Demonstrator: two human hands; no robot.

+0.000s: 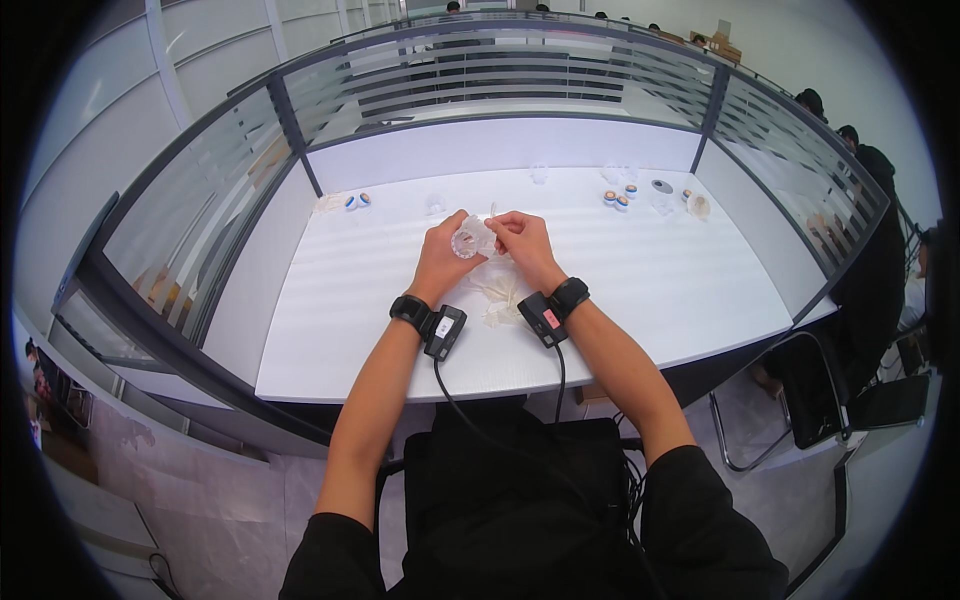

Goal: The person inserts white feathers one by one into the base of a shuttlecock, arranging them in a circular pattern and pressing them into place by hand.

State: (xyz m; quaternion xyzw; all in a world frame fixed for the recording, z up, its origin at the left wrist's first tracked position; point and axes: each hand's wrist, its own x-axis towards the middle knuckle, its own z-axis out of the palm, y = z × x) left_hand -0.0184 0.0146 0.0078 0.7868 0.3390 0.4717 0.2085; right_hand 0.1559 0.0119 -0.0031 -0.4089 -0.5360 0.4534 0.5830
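We held a clear plastic piece (472, 240) with left hand (443, 255) and right hand (522, 243); small blue-white round parts (619, 196) lay far right on the smooth white desk (680, 290).

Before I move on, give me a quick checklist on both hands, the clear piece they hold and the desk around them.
1. Left hand on the small clear plastic piece: ok, fingers wrapped round it.
2. Right hand on the same piece: ok, touching it from the right.
3. Piece lifted off the white desk: cannot tell.
4. Loose clear bits lie between the wrists: ok, untouched.
5. Small blue and white round parts at far left: ok, apart from the hands.
6. How tight the grip is: cannot tell.
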